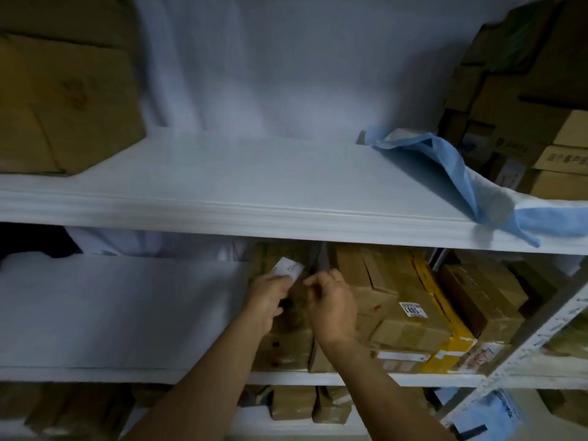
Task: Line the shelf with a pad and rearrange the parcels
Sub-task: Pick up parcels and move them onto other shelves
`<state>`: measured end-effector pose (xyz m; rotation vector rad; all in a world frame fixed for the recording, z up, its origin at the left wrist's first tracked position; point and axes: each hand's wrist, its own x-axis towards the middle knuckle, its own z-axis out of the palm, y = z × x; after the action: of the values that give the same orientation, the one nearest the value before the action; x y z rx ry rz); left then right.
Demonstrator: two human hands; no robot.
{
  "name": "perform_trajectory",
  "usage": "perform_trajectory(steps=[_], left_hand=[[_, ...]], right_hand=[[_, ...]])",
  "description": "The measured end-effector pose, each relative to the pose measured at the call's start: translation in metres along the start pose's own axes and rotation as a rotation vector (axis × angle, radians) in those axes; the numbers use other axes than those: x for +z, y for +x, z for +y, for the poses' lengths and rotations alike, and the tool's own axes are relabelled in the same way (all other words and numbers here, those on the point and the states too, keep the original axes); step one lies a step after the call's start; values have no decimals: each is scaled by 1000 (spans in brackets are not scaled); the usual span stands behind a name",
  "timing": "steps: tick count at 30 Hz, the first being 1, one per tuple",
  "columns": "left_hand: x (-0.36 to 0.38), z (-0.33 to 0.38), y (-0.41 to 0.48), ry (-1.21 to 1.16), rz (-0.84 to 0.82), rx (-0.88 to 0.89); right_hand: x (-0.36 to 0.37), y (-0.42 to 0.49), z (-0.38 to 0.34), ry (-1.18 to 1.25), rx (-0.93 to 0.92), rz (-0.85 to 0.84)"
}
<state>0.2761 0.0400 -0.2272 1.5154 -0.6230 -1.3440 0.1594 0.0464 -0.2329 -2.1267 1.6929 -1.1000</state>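
A white foam pad [241,183] covers the upper shelf and runs up its back wall. A second white pad [121,310] lies on the left half of the middle shelf. Brown cardboard parcels [410,316] fill the right half of that shelf. My left hand [267,297] is closed on the left side of an upright brown parcel [286,342] with a white label [288,269] at its top. My right hand [332,307] grips the same parcel's right side, fingers curled over its top edge.
A large cardboard box [66,103] stands at the upper shelf's left end. A blue and white sheet [458,173] is crumpled at its right end, before stacked boxes [541,128]. More parcels [311,405] sit on the bottom shelf. A white metal upright [547,326] slants at right.
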Motion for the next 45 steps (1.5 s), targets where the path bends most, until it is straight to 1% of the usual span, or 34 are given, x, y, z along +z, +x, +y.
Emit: perform_trajectory(steps=[1, 3, 5, 7, 12, 15, 19, 24, 26, 28, 30, 32, 35, 37, 41, 45], left_hand=[[-11, 3, -4, 0, 6, 8], [-52, 18, -12, -11, 62, 75], [-98, 36, -23, -38, 143, 166], [-150, 56, -34, -53, 235, 238], [-264, 116, -66, -14, 427, 395], [-310, 154, -86, -7, 483, 490], [-351, 210, -98, 51, 561, 613], [-370, 291, -113, 94, 709, 821], [-370, 321, -118, 132, 764, 906], [-367, 348, -121, 155, 794, 951], [-362, 374, -118, 154, 807, 950], [-355, 393, -114, 128, 809, 879], [-349, 401, -97, 152, 722, 751], [-347, 399, -84, 209, 693, 717], [-341, 399, -75, 269, 675, 773], [-326, 403, -76, 373, 683, 850]], right_hand=[[5, -2, -8, 48, 12, -23], [20, -1, -47, 158, 29, -18], [32, 2, -94, 264, 53, -20], [39, 6, -148, 385, 8, -11], [52, 26, -257, 578, -136, 61], [56, 45, -302, 672, -159, 23], [48, 82, -343, 747, -123, -49], [9, 142, -395, 911, -36, -121], [-7, 161, -416, 988, -14, -183], [-21, 179, -432, 1056, 36, -282], [-28, 200, -444, 1078, 96, -378], [-27, 221, -451, 1053, 178, -464], [-8, 247, -451, 964, 282, -572], [11, 260, -448, 943, 315, -624], [30, 272, -447, 946, 327, -699], [29, 287, -445, 977, 343, -749]])
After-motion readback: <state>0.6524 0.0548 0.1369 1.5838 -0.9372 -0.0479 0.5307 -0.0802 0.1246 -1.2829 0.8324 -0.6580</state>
